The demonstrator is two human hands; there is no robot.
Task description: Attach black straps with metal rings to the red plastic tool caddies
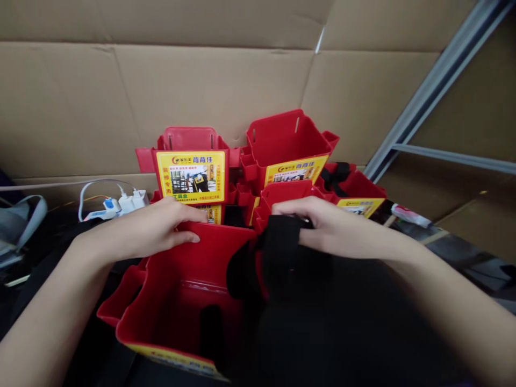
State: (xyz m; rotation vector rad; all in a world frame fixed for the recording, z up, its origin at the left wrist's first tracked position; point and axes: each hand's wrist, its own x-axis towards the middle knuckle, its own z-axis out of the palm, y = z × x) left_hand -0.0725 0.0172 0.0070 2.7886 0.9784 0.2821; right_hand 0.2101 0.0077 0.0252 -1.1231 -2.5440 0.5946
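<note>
A red plastic tool box (189, 274) with a yellow label on its outer face lies tilted close to me, its mouth toward me. My left hand (171, 223) pinches the upper edge of its back wall between thumb and fingers. With its fingers closed, my right hand (314, 223) grips a wide black strap (280, 252) at the box's right side. The strap hangs down over that side and a dark length of it lies inside the box. The fingertips of my right hand are partly hidden behind the strap.
Several more red tool boxes with yellow labels, among them one at left (191, 177) and one at right (288, 140), stand against a cardboard wall (209, 91). White plugs sit in a power strip (121, 207) at left. A metal frame (427, 91) slants at right.
</note>
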